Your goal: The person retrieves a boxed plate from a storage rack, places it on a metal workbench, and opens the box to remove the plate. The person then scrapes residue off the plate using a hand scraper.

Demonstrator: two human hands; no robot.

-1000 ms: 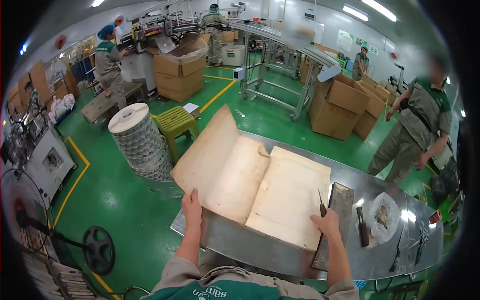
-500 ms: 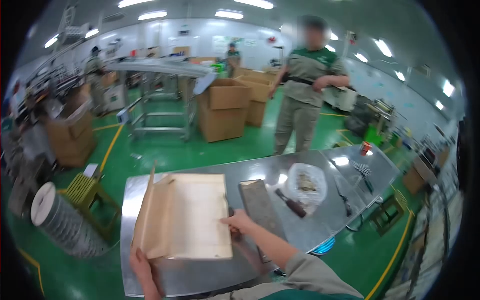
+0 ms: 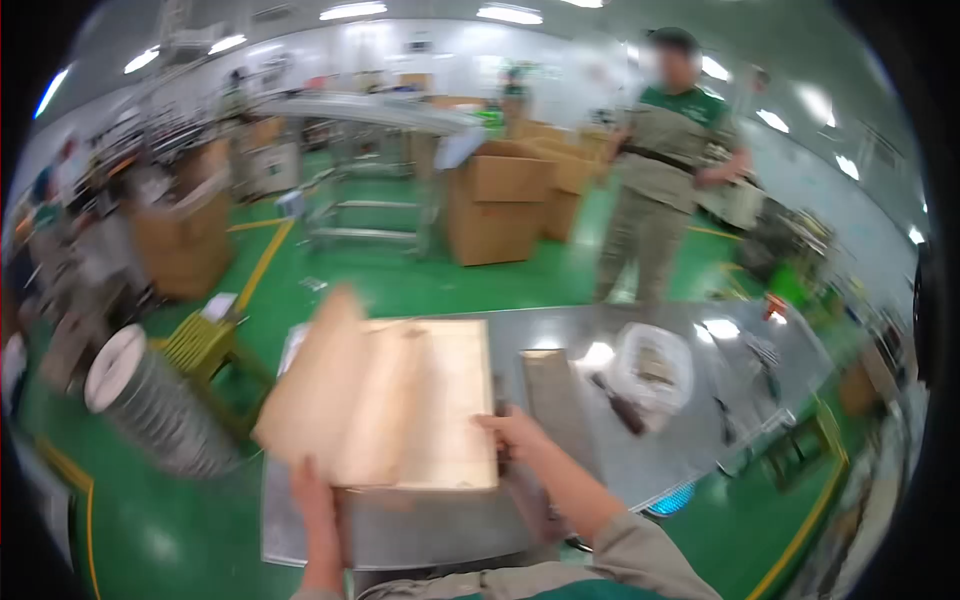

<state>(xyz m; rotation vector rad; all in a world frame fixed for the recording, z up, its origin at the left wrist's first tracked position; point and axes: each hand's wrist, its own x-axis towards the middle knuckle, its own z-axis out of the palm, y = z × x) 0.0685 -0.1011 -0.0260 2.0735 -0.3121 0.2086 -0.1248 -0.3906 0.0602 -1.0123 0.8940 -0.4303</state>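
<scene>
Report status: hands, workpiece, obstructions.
Left hand at near edge of brown sheet; right hand at right edge of pale board. Grips too blurred to call. Sheet's left side raised. Grey block beside right hand, may crowd it.

Wearing a grey-beige short-sleeved shirt [image 3: 650, 555]
Showing a green panel [image 3: 580, 591] across the front, leaving left hand [image 3: 315, 495] and right hand [image 3: 514, 432] bare.

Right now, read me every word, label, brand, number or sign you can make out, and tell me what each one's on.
None can be read; the view is blurred.
Cardboard box in the background: faint reddish marks, too blurred.
Standing person's shirt: a pale chest mark, too blurred.
Pale sheets on the back wall: too small and blurred.
Tan sheet at the left hand: no lettering shows.
</scene>
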